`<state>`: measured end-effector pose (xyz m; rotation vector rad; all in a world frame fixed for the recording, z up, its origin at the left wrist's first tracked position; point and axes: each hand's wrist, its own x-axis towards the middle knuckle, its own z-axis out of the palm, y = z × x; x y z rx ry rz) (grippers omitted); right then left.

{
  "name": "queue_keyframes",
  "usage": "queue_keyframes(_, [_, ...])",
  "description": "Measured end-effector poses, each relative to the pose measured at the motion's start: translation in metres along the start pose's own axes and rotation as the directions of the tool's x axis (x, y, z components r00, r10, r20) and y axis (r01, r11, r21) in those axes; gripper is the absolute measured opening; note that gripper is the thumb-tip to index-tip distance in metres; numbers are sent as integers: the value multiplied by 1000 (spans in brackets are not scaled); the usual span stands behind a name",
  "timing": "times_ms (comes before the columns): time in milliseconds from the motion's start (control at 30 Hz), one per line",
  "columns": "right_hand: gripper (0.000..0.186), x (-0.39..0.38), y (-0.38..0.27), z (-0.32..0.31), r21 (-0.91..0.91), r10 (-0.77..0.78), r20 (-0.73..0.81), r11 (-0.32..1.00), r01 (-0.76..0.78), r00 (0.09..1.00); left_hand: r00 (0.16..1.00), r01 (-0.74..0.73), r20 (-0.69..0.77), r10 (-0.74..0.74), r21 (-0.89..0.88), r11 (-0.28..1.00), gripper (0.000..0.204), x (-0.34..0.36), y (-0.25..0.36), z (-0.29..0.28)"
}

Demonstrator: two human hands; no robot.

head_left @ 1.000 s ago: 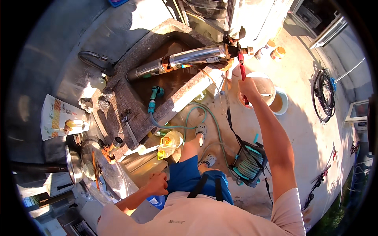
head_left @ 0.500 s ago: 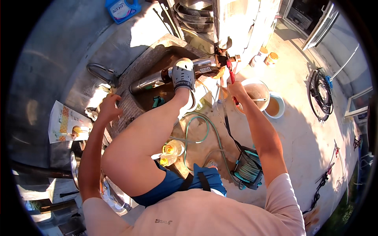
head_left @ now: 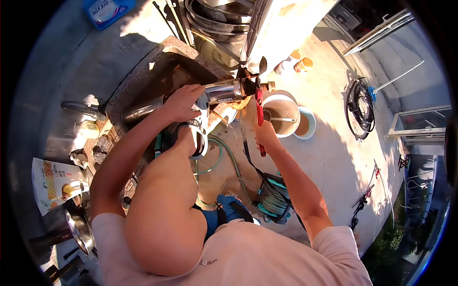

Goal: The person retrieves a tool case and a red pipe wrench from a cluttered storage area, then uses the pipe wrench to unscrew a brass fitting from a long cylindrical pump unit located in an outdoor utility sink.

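A shiny metal cylinder (head_left: 225,92), possibly a pump body, lies slanted across a stone sink (head_left: 125,78). At its right end is a dark fitting with a brass-coloured tip (head_left: 271,86). My right hand (head_left: 267,135) is closed around the red handle of a wrench (head_left: 259,106), whose jaws sit at that fitting; their exact grip is hard to make out. My foot, in a grey clog (head_left: 202,106), presses against the cylinder. Over the clog and the cylinder lies my left hand (head_left: 182,102), fingers stretched out. The hand and foot hide the cylinder's middle.
Two buckets (head_left: 305,125) with brownish liquid stand right of the wrench. A hose reel (head_left: 274,199) and green hose (head_left: 219,155) lie on the concrete below. Stacked metal basins (head_left: 217,26) are at the back. A faucet (head_left: 81,107) is left of the sink.
My left hand has moved right, from beside the sink's edge onto the clog and cylinder. My raised knee has shifted left and nearer. The wrench handle now points more toward me.
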<state>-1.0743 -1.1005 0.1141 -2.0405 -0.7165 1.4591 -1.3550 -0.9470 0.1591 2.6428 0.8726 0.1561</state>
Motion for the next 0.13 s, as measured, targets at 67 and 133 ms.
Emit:
queue_keyframes(67, [14, -6, -9, 3, -12, 73, -24, 997, -73, 997, 1000, -17, 5, 17, -24, 1000, 89, 24, -7, 19])
queue_keyframes(133, [12, -1, -10, 0, -19, 73, -8, 997, -73, 997, 994, 47, 100, -45, -20, 999, 95, 56, -18, 43])
